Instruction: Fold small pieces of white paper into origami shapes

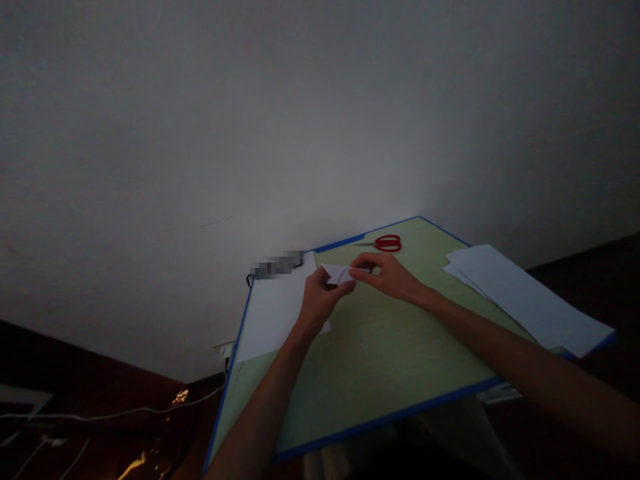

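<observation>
Between my two hands, just above the table, is a small piece of folded white paper (339, 274). My left hand (320, 297) grips its left side, with the thumb along the lower edge. My right hand (385, 273) pinches the right side between thumb and fingers. The exact shape of the folds is partly covered by my fingers. Just beyond my right hand lies a pair of scissors (388, 243) with red handles, blades pointing left. Under and beside my left hand rests a white sheet (273, 320).
The pale green table (390, 360) has a blue edge and stands against a grey wall (320, 120). White paper sheets (535, 293) lie along its right side, reaching the edge. A blurred-out item (277, 265) sits at the back left. Cables (125, 415) run at the lower left.
</observation>
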Demonstrator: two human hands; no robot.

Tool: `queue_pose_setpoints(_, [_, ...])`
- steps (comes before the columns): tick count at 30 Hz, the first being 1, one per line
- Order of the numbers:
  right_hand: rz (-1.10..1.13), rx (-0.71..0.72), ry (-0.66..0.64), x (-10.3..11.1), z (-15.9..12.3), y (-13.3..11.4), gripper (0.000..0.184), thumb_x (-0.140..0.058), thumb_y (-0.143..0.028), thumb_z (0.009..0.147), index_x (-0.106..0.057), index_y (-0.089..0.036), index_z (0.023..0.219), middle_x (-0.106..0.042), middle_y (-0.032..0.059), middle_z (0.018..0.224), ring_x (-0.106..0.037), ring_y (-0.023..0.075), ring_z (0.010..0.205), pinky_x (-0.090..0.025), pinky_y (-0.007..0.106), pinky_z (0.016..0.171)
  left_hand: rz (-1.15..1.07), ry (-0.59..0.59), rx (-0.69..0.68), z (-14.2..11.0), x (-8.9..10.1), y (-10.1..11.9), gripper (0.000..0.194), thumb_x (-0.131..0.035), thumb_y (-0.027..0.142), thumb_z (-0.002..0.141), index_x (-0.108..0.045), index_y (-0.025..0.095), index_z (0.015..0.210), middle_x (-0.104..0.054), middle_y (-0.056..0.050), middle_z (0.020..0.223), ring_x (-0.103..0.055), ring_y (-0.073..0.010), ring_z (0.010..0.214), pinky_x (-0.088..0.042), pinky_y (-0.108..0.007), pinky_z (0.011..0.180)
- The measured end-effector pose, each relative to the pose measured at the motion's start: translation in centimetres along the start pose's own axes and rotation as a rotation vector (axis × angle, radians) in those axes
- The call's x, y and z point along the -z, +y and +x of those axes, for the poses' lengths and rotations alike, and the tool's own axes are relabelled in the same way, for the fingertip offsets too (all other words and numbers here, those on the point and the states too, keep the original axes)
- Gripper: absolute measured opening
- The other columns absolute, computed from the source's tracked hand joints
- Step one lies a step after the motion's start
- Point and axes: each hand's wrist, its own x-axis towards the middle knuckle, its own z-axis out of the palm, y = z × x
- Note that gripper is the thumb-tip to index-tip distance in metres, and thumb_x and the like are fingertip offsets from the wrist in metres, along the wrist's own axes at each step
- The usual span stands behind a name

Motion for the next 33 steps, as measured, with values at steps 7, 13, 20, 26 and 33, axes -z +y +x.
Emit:
queue_pose_setpoints(7, [-0.032,-0.012,0.141,-0.2,0.3,1.0,0.021,-0.063,-0.035,0.092,-0.074,-0.017,0.092,-0.072,0.0058,0.086,-0.062,0.0155,0.070,-0.049,0.028,0.063,-0.068,0.024,-0.034,0.1,-0.1,0.2,0.044,-0.077,0.047,0.079,-0.064,0.019,0.110,-0.065,-0.011,0.116,-0.068,-0.0211,0.092,-0.061,-0.033,0.072])
queue_pose_setpoints(13, [-0.091,0.084,0.146,-0.2,0.3,1.1,0.022,-0.064,-0.039,0.095,-0.076,-0.020,0.096,-0.071,0.0067,0.089,-0.064,0.0178,0.077,-0.053,0.031,0.069,0.021,0.133,-0.054,0.4,0.2,-0.4,0.043,-0.062,0.057,0.089,-0.068,0.020,0.111,-0.068,-0.011,0.110,-0.065,-0.0219,0.095,-0.059,-0.029,0.067])
queue_pose_setpoints(20, [-0.091,0.110,0.157,-0.4,0.2,1.2,0.023,-0.062,-0.040,0.096,-0.076,-0.022,0.093,-0.072,0.0075,0.092,-0.066,0.0198,0.084,-0.055,0.034,0.074,-0.042,0.119,-0.036,0.4,0.1,-0.5,0.048,-0.060,0.056,0.092,-0.066,0.019,0.122,-0.069,-0.012,0.113,-0.067,-0.0221,0.095,-0.060,-0.031,0.068])
queue_pose_setpoints(26, [-0.070,0.093,0.166,-0.6,0.1,1.2,0.013,-0.068,-0.030,0.091,-0.076,-0.020,0.093,-0.071,0.0073,0.093,-0.066,0.0191,0.083,-0.056,0.034,0.073,-0.013,0.123,-0.020,0.6,0.2,-1.1,0.051,-0.063,0.054,0.090,-0.064,0.018,0.127,-0.070,-0.014,0.114,-0.069,-0.0233,0.094,-0.059,-0.031,0.066])
queue_pose_setpoints(33, [-0.119,0.070,0.188,-0.5,0.2,1.2,0.013,-0.069,-0.021,0.089,-0.076,-0.021,0.100,-0.072,0.0074,0.100,-0.066,0.0213,0.097,-0.055,0.038,0.085,0.033,0.082,-0.048,0.6,0.3,-1.6,0.057,-0.072,0.045,0.086,-0.059,0.018,0.134,-0.068,-0.015,0.118,-0.069,-0.0215,0.089,-0.059,-0.032,0.067])
